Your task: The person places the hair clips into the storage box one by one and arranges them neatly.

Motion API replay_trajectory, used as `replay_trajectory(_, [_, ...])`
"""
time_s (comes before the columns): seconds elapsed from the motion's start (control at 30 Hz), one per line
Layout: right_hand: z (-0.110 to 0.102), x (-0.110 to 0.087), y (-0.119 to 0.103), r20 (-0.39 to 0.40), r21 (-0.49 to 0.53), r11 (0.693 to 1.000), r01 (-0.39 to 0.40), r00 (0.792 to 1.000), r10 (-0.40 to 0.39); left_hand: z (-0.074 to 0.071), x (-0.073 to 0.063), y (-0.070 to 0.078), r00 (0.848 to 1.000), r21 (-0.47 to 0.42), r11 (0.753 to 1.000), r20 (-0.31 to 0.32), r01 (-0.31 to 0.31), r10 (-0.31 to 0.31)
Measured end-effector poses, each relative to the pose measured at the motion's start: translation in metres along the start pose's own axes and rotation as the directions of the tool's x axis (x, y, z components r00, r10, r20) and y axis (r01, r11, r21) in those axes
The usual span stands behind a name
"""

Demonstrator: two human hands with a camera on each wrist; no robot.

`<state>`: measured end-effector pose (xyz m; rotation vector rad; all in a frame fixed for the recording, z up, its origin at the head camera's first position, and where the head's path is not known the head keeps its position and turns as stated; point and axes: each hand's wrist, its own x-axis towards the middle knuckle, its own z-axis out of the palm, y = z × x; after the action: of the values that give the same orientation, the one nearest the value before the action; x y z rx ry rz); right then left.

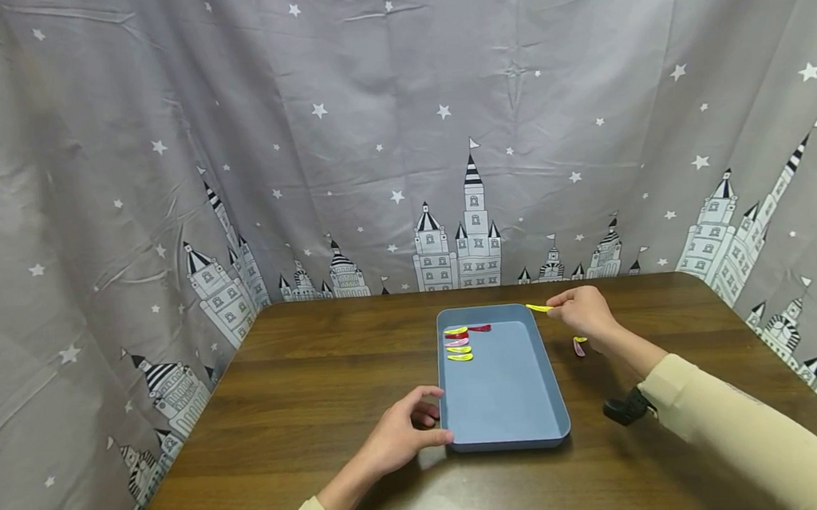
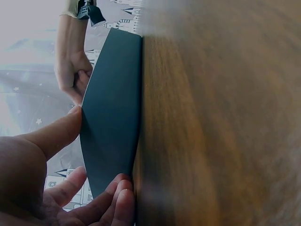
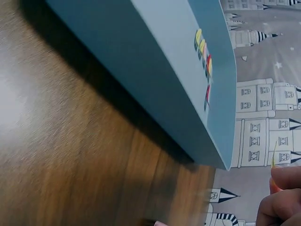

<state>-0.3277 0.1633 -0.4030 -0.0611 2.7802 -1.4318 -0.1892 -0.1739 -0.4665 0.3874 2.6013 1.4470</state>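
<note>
My right hand (image 1: 582,311) pinches a yellow snap hair clip (image 1: 538,307) by one end, just beyond the far right corner of the blue-grey tray (image 1: 509,391). In the right wrist view only a thin edge of that yellow clip (image 3: 274,153) shows above the fingertips. At the tray's near left side, my left hand (image 1: 408,431) touches the wall with thumb and fingers spread apart. Inside the tray, a column of yellow, red and pink hair clips (image 1: 458,342) lies at the far left. A dark red clip (image 1: 480,329) lies to the right of the column's top.
On the brown wooden table (image 1: 338,372), right of the tray and near my right wrist, lie a pink clip (image 1: 578,348) and a yellow clip (image 1: 580,339), partly overlapping. A grey curtain (image 1: 355,131) with castles and stars hangs behind the table.
</note>
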Motion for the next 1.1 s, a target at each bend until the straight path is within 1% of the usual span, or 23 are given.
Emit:
replay_trajectory(0.13, [0.005, 0.004, -0.006, 0.015, 0.028, 0.999, -0.024, 1.000, 0.024, 0.000, 0.000, 0.000, 1.000, -0.002, 1.000, -0.002, -0.001, 0.001])
replay_trajectory(0.37, [0.019, 0.011, -0.013, 0.038, 0.008, 1.000, -0.011, 0.999, 0.011, 0.000, 0.000, -0.001, 1.000, -0.001, 1.000, -0.001, 0.003, -0.003])
replay_trajectory(0.43, [0.024, 0.013, -0.014, 0.046, 0.018, 1.000, -0.019, 0.999, 0.018, 0.000, 0.000, -0.001, 1.000, -0.003, 1.000, 0.000, 0.003, -0.003])
replay_trajectory(0.73, [0.043, 0.024, -0.020, 0.038, 0.035, 0.999, -0.037, 0.999, 0.036, -0.001, 0.000, 0.000, 1.000, -0.007, 1.000, 0.001, 0.004, -0.004])
replay_trajectory(0.8, [0.048, 0.027, -0.021, 0.037, 0.042, 0.998, -0.056, 0.998, 0.055, -0.001, 0.000, 0.000, 1.000, -0.006, 1.000, 0.001, 0.003, -0.003])
replay_trajectory(0.97, [0.058, 0.031, -0.024, 0.061, 0.078, 0.991, -0.109, 0.993, 0.105, 0.000, 0.000, -0.001, 1.000, -0.001, 1.000, 0.002, 0.004, -0.003])
replay_trajectory(1.1, [0.065, 0.032, -0.025, 0.074, 0.089, 0.988, -0.125, 0.990, 0.118, 0.000, 0.000, 0.000, 1.000, -0.002, 1.000, 0.004, 0.009, -0.009])
